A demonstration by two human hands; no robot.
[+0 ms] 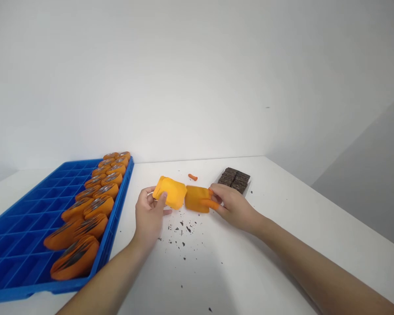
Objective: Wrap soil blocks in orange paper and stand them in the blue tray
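My left hand (149, 216) is closed on a small stack of yellow pouches (170, 192), the thumb lying across the front. Beside it, my right hand (234, 205) pinches a darker orange-yellow pouch (195, 199), blurred by motion. Its edge meets or nearly meets the yellow stack; I cannot tell which. Orange covers that look like finger cots (210, 204) sit on the right thumb and fingertip. Behind the right hand, a white tray (248, 190), partly hidden, holds dark brown, flaky strips (234, 178) stacked in two rows.
At the left stands a blue compartment tray (29, 236) with several orange pouch bundles (77, 258) showing dark contents, lined along its right side. A small orange piece (192, 177) lies behind the hands. Dark crumbs (183, 243) are scattered on the white table (262, 271). A wall rises behind.
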